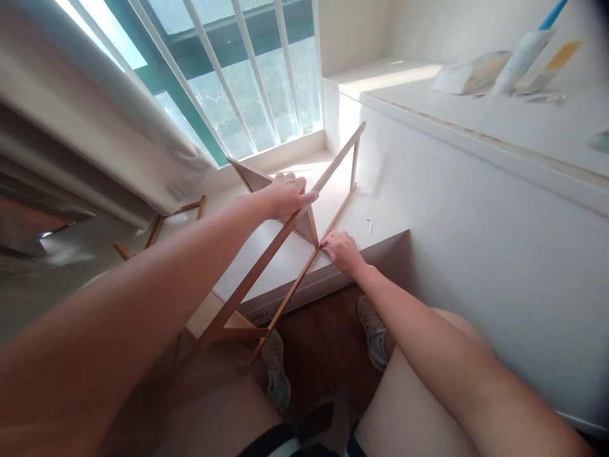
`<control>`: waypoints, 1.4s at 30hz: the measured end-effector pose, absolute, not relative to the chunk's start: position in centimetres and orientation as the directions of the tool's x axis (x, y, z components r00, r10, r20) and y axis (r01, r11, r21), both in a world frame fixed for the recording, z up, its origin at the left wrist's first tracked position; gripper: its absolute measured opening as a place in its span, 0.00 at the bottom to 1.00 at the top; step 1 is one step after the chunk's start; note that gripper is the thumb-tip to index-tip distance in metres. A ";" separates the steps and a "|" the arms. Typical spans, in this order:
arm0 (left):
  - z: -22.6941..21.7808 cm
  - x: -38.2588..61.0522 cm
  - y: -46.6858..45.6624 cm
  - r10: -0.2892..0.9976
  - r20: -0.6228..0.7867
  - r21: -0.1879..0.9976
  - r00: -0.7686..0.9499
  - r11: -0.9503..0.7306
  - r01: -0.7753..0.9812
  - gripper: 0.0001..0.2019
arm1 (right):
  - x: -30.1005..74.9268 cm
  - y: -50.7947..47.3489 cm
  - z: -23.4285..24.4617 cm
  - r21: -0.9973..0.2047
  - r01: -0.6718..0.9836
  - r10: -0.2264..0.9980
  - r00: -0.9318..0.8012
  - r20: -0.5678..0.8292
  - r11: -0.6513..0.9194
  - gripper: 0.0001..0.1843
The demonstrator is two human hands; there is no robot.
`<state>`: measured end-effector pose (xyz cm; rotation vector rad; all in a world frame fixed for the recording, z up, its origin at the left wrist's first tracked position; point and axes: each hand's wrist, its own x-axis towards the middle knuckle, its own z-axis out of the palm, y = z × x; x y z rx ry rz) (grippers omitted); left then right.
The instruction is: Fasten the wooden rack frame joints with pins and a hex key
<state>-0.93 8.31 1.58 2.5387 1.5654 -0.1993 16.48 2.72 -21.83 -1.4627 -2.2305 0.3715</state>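
Observation:
A wooden frame (266,270) with long rails leans across the white ledge, its near end hanging over the edge. My left hand (288,195) is wrapped over the upper rail, thumb on the near side, beside a flat panel (250,174) that stands at an angle to the rails. Low at the joint where the panel's corner meets the lower rail (295,285), the fingers of my right hand (343,252) are pinched together. Whatever lies between those fingertips is hidden. A small L-shaped hex key (370,225) rests on the ledge just beyond my right hand.
Another wooden frame (202,206) stands at the left by the curtain (109,120). A barred window (257,82) is ahead. On the raised shelf (404,95) at the right lie a white tube (523,60), a yellow-handled tool (564,56) and small parts. Below is a drawer front (304,289).

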 end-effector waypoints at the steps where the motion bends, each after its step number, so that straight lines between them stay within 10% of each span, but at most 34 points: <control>1: 1.6 -0.8 8.3 0.879 -0.195 0.052 0.435 -0.434 0.900 0.23 | 16.6 2.8 -21.8 -0.461 0.787 0.912 -0.348 0.216 0.410 0.06; 21: 2.8 -0.2 6.7 0.854 -0.264 0.020 0.449 -0.461 0.887 0.21 | 17.4 3.2 -20.1 -0.506 0.719 0.878 -0.423 0.226 0.476 0.18; 31: 2.6 -1.1 7.4 0.822 -0.273 0.032 0.500 -0.512 0.858 0.20 | 26.4 6.0 -18.7 -0.406 0.883 0.969 0.247 -0.024 -0.235 0.21; 42: 3.0 -0.9 7.0 0.834 -0.256 -0.014 0.489 -0.509 0.860 0.20 | 25.1 7.4 -19.0 -0.339 0.892 0.953 0.297 -0.059 -0.299 0.21</control>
